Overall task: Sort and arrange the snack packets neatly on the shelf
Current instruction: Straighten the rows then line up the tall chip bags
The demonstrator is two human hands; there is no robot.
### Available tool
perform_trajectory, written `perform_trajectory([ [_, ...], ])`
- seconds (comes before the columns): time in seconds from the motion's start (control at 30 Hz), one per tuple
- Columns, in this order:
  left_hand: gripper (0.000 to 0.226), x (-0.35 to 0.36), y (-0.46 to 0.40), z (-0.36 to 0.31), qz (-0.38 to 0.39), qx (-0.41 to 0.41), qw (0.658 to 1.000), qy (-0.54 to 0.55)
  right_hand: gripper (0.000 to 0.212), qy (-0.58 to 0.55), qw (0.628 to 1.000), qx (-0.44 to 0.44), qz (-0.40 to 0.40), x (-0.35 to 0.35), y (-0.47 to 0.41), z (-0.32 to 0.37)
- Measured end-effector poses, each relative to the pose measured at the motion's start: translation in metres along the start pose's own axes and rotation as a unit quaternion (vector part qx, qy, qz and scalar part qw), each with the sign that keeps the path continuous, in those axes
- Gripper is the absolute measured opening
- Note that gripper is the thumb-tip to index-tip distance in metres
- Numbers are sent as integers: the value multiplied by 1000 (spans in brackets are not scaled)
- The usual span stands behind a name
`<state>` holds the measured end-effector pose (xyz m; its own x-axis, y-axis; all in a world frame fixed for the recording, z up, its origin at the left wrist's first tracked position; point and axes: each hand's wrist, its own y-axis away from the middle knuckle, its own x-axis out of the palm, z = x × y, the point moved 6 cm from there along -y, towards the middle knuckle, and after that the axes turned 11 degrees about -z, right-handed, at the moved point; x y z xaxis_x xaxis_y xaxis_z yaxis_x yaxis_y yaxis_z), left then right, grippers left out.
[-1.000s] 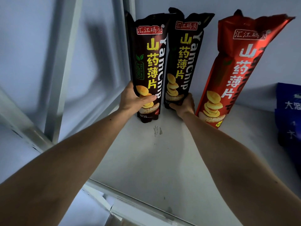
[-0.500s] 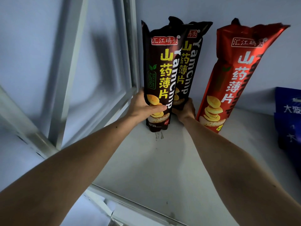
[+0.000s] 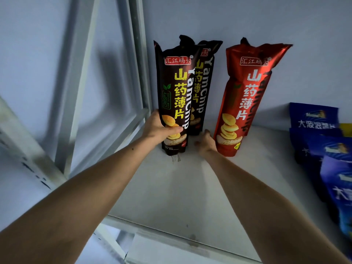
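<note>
Glossy foil packets (image 3: 174,96) stand on a matt, scuffed painted metal shelf (image 3: 171,187).

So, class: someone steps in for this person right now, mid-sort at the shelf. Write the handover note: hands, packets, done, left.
Left hand: grips the front dark yam-chip packet low down, thumb across its face, base at the shelf.
Right hand: low on the shelf between the rear dark packet and the red packet, holding nothing that I can see.
Done: the two dark packets stand one behind the other in the left back corner; the red one leans on the wall beside them.
Left: release the front packet squarely, straighten the red one, tidy the blue packets at the right.
</note>
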<state>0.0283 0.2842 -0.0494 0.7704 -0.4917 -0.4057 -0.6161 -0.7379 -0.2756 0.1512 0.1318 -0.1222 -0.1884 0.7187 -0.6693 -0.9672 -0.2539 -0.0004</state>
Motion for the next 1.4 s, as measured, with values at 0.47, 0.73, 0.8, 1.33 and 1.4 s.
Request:
perform_trajectory([
  [0.47,81,22,1,-13,-30,-27,999,-25,40,-4,989,14,-144,-79,71,-56],
  [0.73,81,18,4,-4,-4,-2,1000,13,120,-76,984,52,-152,-90,17,-79],
  [0.8,68,19,4,-5,3,11,1000,13,120,-91,984,48,-144,-87,7,-81],
  [1.33,75,42,8,-10,66,16,997,28,99,-64,987,4,-150,-104,21,-90],
  [1.4,76,45,10,-12,75,15,997,23,99,-61,987,9,-151,-107,26,-92],
])
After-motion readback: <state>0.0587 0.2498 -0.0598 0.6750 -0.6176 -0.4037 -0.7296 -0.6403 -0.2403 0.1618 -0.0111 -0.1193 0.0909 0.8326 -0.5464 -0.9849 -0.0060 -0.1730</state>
